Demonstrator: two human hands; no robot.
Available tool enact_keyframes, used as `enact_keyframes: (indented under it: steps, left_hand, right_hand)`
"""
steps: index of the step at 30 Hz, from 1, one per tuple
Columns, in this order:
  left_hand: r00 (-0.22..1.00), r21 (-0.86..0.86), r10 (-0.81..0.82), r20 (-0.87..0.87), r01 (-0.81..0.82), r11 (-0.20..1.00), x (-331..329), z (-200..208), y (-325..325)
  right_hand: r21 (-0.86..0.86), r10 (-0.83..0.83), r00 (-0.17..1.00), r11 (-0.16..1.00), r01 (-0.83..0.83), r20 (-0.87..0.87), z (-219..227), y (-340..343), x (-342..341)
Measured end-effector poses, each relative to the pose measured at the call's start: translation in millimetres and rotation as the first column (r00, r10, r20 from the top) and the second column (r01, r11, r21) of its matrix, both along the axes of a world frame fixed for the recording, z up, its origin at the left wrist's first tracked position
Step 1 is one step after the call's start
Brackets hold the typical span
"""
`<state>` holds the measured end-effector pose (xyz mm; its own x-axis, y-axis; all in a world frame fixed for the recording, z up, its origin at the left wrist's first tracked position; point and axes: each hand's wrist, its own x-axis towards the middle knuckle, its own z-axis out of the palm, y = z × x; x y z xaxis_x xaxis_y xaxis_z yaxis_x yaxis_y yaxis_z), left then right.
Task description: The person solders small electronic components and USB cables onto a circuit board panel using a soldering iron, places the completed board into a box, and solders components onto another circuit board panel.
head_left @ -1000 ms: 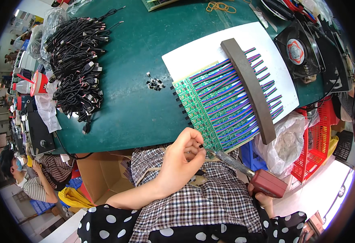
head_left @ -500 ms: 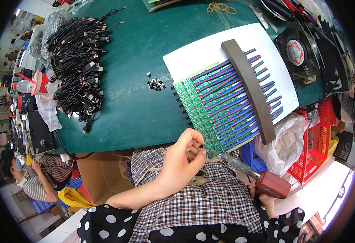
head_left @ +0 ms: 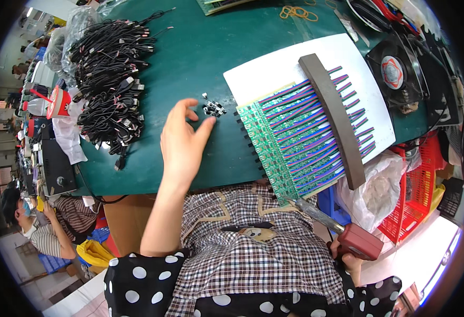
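My left hand is over the green tabletop, thumb and forefinger apart, beside a little pile of small black-and-silver components; nothing shows between its fingers. My right hand, low on the right, is wrapped round the red-brown handle of a soldering iron. The iron's tip is at the near corner of a panel of green circuit boards. Several small black parts line the panel's left edge. Striped flat wires run right from the boards, under a dark brown bar. A white sheet lies beneath them.
Bundled black cables cover the table's left side. A fan stands at the far right, rubber bands at the back. Right of my lap are a clear plastic bag and a red basket. Another person sits at left.
My left hand has moved from the panel's near corner, up and left to the small components, and its fingers have opened. The right hand keeps the iron at the near corner.
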<state>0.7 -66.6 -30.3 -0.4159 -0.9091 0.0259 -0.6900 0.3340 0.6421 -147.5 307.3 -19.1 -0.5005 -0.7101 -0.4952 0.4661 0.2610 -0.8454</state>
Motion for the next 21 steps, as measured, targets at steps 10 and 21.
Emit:
enact_keyframes:
  steps: [10,21]
  left_hand:
    - [0.966,-0.112,-0.256,0.02,0.257,0.96,-6,-1,-24]
    - [0.952,0.033,-0.126,-0.278,0.14,0.99,21,11,-6]
  right_hand:
    - [-0.039,0.044,0.999,0.998,-0.045,-0.011,-2,-4,1]
    - [-0.11,-0.037,0.998,0.993,0.042,0.042,-7,12,2]
